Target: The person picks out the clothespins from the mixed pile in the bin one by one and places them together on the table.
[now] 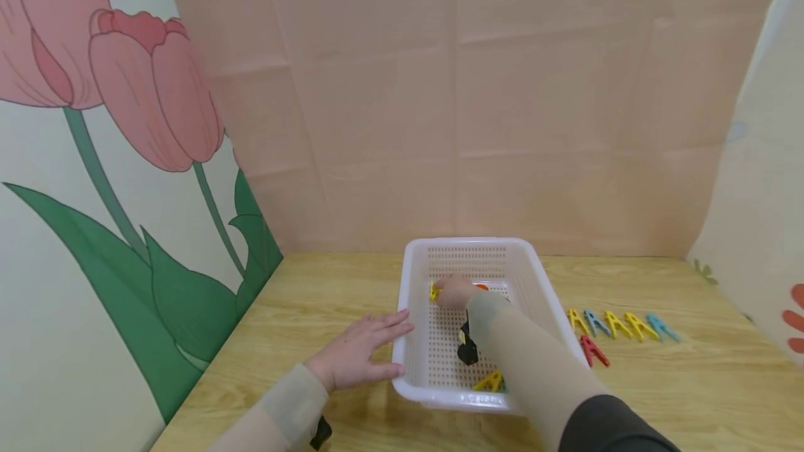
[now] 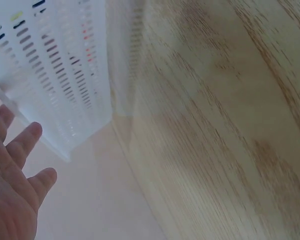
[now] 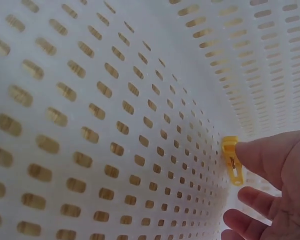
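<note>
Firstly, yellow clothespin (image 3: 230,142): one, located inside the white slotted basket (image 1: 458,400), toward 10 o'clock, beside a side wall. Right hand (image 1: 455,293): lowered into the basket, its thumb laid against that clothespin; whether a true pinch is made cannot be told, the far side being hidden. Left hand (image 1: 358,351): spread, fingertips set at the basket's rim, 9 o'clock; nothing grasped.

Also within: second yellow clothespin (image 1: 488,381), toward 5 o'clock, partly masked by the right forearm (image 1: 540,358); orange-red piece (image 1: 481,287), near 12 o'clock, kind not made out.

Outward, on the wood-grained table (image 1: 703,396), toward 3 o'clock: row of yellow and blue clothespins (image 1: 615,321); red clothespin (image 1: 593,351), set nearer the basket's side.

Hazards, as judged: the yellow clothespin could be dropped through too slight a hold, or snagged in the slots; the basket could be skewed if its wall were pushed, being steadied by outstretched fingers only.

Views compared: the thumb's contact is shown plainly by the right wrist camera, whereas it is obscured from the head by the hand's back. By the left wrist camera the basket's outer wall is shown, with yellow and red glimpsed through slots. The table row is recorded from the head alone.
</note>
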